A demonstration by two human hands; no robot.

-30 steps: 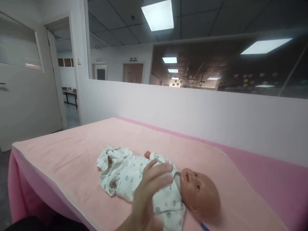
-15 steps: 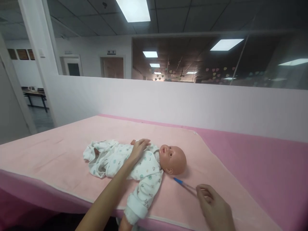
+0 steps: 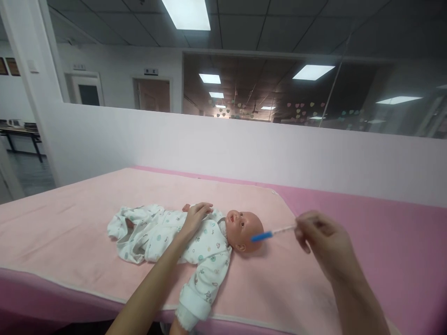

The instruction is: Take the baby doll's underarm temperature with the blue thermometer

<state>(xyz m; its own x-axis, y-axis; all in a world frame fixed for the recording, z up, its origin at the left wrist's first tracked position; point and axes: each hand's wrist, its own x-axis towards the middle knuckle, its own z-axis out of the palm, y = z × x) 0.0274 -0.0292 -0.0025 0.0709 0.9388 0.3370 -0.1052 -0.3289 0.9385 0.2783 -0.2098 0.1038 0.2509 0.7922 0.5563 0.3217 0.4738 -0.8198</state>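
A baby doll (image 3: 206, 242) in a white patterned suit lies on its back on a pink sheet, its bare head (image 3: 249, 223) to the right. My left hand (image 3: 197, 218) rests flat on the doll's chest, fingers stretched out. My right hand (image 3: 319, 232) is raised right of the head, fingertips pinching the clear end of a thin stick (image 3: 284, 229). The stick's blue end (image 3: 261, 236) points left and overlaps the doll's head in view; whether it touches cannot be told.
The light pink sheet (image 3: 87, 223) covers a darker pink surface (image 3: 394, 242). Behind stands a low white wall (image 3: 244, 149) with glass above it. A dark table (image 3: 21, 132) is at the far left.
My right hand has risen with the stick, whose blue end has moved from the sheet below the head to in front of it. My left hand stays on the chest. The view has shifted slightly.
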